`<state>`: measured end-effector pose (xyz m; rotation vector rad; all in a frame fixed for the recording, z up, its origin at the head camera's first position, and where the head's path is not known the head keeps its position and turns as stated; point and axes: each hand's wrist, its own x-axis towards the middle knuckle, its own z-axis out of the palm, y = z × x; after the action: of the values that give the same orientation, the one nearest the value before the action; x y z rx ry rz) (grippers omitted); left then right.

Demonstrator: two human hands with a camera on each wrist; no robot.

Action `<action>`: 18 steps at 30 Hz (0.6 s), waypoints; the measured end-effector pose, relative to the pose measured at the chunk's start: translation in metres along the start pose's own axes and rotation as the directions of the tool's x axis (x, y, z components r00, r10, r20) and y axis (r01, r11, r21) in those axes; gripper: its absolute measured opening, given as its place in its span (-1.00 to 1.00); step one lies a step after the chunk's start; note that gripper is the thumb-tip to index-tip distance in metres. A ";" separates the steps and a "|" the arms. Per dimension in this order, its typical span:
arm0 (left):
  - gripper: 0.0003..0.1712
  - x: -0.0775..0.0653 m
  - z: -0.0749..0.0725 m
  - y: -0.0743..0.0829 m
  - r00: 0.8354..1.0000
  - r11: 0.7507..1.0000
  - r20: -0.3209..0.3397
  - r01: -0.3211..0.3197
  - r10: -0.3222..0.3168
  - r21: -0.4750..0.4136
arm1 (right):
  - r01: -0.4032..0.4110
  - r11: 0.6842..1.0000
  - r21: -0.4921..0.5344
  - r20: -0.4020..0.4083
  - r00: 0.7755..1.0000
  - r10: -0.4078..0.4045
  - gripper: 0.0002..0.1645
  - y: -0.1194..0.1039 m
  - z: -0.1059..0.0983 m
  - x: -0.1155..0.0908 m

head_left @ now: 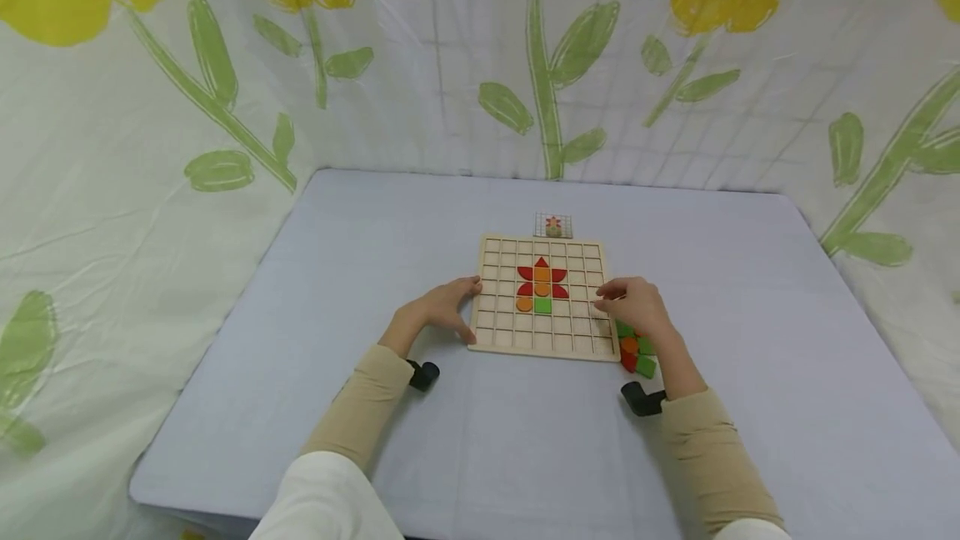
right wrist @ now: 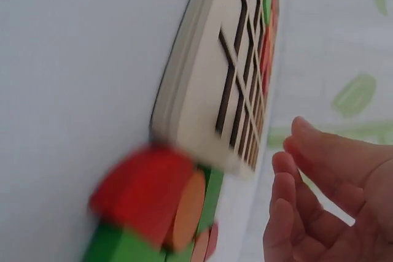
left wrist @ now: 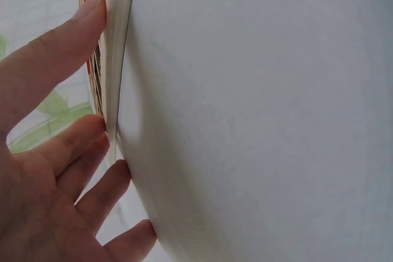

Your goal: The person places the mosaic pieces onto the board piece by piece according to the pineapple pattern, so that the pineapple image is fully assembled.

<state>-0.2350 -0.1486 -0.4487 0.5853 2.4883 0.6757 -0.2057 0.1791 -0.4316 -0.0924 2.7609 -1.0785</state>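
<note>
White flowered curtain [head_left: 435,73]: hangs behind the far side and along the left and right, with yellow blooms and green leaves.
Pale cloth table [head_left: 525,440]: spreads out in front of me and bears everything I am handling.
Tan sleeves [head_left: 367,398]: cover both my forearms, reaching in from the near side, with white fabric higher up.
Wooden grid board [head_left: 540,332]: lies flat between my two hands, its left edge against my left hand, its right part just under my right fingertips.
Left hand [head_left: 438,305]: spread wide, thumb at the board's near left corner, fingertips farther along the left edge; some of my fingertips rest on the cloth.
Right hand [head_left: 636,304]: raised at the board's right edge, fingers loosely bent, thumb and forefinger tips close together; I see nothing between them.
Dark wrist fittings [head_left: 425,376]: one beside each of my wrists.
Coloured figure [head_left: 542,282]: made of pieces on the grid, to the right of my left hand and to the left of my right; red pieces flank an orange column.
Loose pieces [head_left: 645,367]: green, red and orange, heaped just beside the board's near right corner, partly below my right wrist.
Pattern card [head_left: 553,225]: just past the board's far edge, printed with a small figure.
Red triangle [head_left: 542,262]: far tip of the coloured figure.
Green square [head_left: 542,306]: near end of it.
Orange disc [head_left: 524,304]: just left of that square.
</note>
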 end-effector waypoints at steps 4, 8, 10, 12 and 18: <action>0.09 0.000 0.001 0.000 1.000 1.000 -0.007 -0.010 0.009 -0.004 | -0.075 0.997 -0.013 -0.012 0.997 0.075 -0.66 0.016 -0.016 -0.010; 0.09 0.000 0.001 0.000 1.000 1.000 -0.007 -0.009 0.009 0.004 | -0.174 0.984 -0.034 0.015 0.985 0.175 -0.64 0.030 -0.026 -0.019; 0.08 -0.001 0.001 0.000 1.000 1.000 -0.007 -0.006 0.006 0.003 | -0.205 0.978 -0.042 0.039 0.978 0.206 -0.64 0.034 -0.030 -0.023; 0.08 -0.001 0.000 0.000 1.000 1.000 -0.010 -0.004 0.004 0.003 | -0.223 0.974 -0.045 0.070 0.972 0.226 -0.65 0.037 -0.033 -0.026; 0.07 -0.001 0.002 -0.002 1.000 1.000 -0.011 -0.004 0.004 -0.002 | -0.229 0.972 -0.058 0.124 0.964 0.235 -0.66 0.039 -0.031 -0.028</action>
<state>-0.2338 -0.1496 -0.4507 0.5867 2.4970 0.6848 -0.1834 0.2319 -0.4321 0.1474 2.5997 -0.9178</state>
